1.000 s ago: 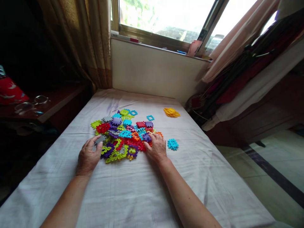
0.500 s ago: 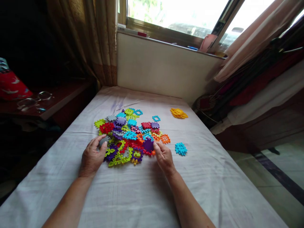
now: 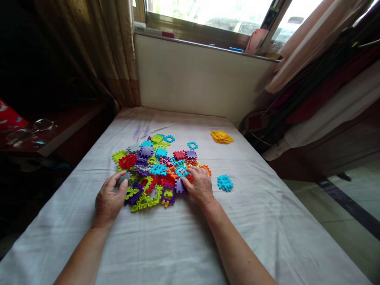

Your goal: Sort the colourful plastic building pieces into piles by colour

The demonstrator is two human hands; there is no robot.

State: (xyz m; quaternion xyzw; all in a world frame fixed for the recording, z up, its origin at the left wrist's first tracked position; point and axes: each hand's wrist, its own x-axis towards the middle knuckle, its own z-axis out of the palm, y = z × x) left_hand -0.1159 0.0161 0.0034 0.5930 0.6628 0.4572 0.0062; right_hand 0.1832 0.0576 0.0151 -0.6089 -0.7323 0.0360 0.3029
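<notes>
A heap of colourful interlocking plastic tiles [image 3: 158, 169] with notched edges lies on the cloth-covered surface. My left hand [image 3: 110, 196] is at its left side, thumb and fingers curled around a grey tile [image 3: 124, 178]. Over the heap's right side reaches my right hand [image 3: 199, 185], its thumb and fingers apart. A purple tile [image 3: 179, 186] lies by that thumb, while the fingertips touch the orange tiles [image 3: 190, 179], partly hidden beneath them. Right of this hand is a small pile of blue tiles [image 3: 225, 183].
A yellow tile pile [image 3: 221, 137] sits toward the back right, and a single blue frame tile [image 3: 192, 145] lies behind the heap. Glasses [image 3: 32, 130] rest on the dark side table at left. Clothes [image 3: 320, 107] hang at right, near the window.
My right hand has let go of the purple tile, which now lies lower on the heap, and has spread over the orange tiles. My left hand stays by the grey tile. The view has shifted slightly.
</notes>
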